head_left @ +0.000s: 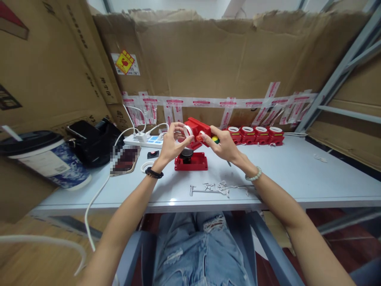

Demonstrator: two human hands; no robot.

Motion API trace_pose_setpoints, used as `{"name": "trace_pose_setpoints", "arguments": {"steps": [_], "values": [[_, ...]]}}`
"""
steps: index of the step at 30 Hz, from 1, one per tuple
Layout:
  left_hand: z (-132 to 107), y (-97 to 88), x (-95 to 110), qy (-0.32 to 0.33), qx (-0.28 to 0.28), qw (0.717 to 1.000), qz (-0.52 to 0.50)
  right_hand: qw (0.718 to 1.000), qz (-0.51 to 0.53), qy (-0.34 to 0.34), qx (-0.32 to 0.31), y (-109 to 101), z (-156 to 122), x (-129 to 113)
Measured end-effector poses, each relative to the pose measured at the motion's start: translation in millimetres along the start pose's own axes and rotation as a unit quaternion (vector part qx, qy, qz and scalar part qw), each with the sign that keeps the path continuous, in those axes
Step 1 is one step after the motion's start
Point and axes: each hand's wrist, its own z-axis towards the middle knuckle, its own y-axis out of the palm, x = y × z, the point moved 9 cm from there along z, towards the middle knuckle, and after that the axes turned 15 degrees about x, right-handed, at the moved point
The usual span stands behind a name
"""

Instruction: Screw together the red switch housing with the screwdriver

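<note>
My left hand curls its fingers around the white ring on a red box-shaped housing, lifted above the table. The other end of that housing is in my right hand, whose thumb presses near a small shiny red part; the exact grip is partly hidden. A yellow-and-green round thing shows by the right fingers. Below the hands sits a red open base with a black round part on it. Closer to me lie a T-shaped metal wrench and several screws.
Several red housings with white rings stand in a row at the back right. To the left are a power strip, a phone, a loose white ring, a black bag and a lidded cup. Cardboard walls the back.
</note>
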Motion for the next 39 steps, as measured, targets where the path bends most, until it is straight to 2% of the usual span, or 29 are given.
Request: {"name": "trace_pose_setpoints", "arguments": {"steps": [7, 11, 13, 14, 16, 18, 19, 20, 23, 24, 26, 29, 31, 33, 36, 39], "values": [[-3.3, 4.0, -22.2, -0.142, 0.026, 0.987, -0.065, 0.995, -0.074, -0.063, 0.002, 1.8, -2.4, -8.6], [-12.5, 21.2, -34.6, -0.287, -0.022, 0.947, -0.143, 0.983, -0.122, -0.136, -0.006, 5.5, -6.1, -14.4], [-13.2, 20.1, -39.4, -0.333, -0.016, 0.931, -0.151, 0.977, -0.136, -0.165, 0.001, 3.7, -6.8, -17.0], [-9.6, 12.7, -40.2, -0.330, 0.004, 0.935, -0.133, 0.976, -0.139, -0.168, 0.010, 1.0, -6.0, -17.4], [3.1, -14.5, -35.2, -0.262, 0.057, 0.962, -0.046, 0.977, -0.140, -0.157, 0.035, -6.5, -2.9, -16.8], [16.4, -47.9, -17.0, -0.120, 0.092, 0.983, 0.101, 0.979, -0.139, -0.139, 0.052, -12.5, 0.5, -15.5], [19.1, -61.2, -11.1, -0.067, 0.082, 0.977, 0.185, 0.980, -0.137, -0.132, 0.054, -13.8, 1.7, -15.1], [19.2, -71.5, -11.5, -0.043, 0.047, 0.963, 0.262, 0.981, -0.135, -0.127, 0.053, -14.3, 2.5, -15.0], [2.4, -92.7, -36.6, -0.050, -0.148, 0.895, 0.418, 0.984, -0.123, -0.123, 0.040, -12.0, 2.9, -15.7], [-4.2, -102.3, -44.2, -0.054, -0.183, 0.878, 0.440, 0.984, -0.118, -0.125, 0.036, -11.0, 2.5, -16.2], [-18.5, -115.7, -57.8, -0.063, -0.244, 0.861, 0.443, 0.985, -0.109, -0.128, 0.030, -9.6, 1.7, -17.1], [-35.2, -127.1, -75.8, -0.100, -0.293, 0.843, 0.441, 0.986, -0.105, -0.124, 0.021, -8.0, 1.4, -15.8], [-36.4, -123.8, -74.2, -0.088, -0.287, 0.849, 0.435, 0.987, -0.106, -0.117, 0.016, -7.4, 1.7, -13.9], [-30.2, -109.6, -56.8, -0.037, -0.253, 0.878, 0.405, 0.988, -0.106, -0.110, 0.010, -6.8, 1.8, -12.5], [-24.5, -71.0, -18.8, 0.034, -0.221, 0.926, 0.304, 0.989, -0.105, -0.106, 0.005, -6.1, 1.4, -11.5], [-26.4, -26.8, 4.5, 0.069, -0.241, 0.939, 0.236, 0.989, -0.108, -0.103, 0.004, -6.3, 1.4, -9.9]]}}
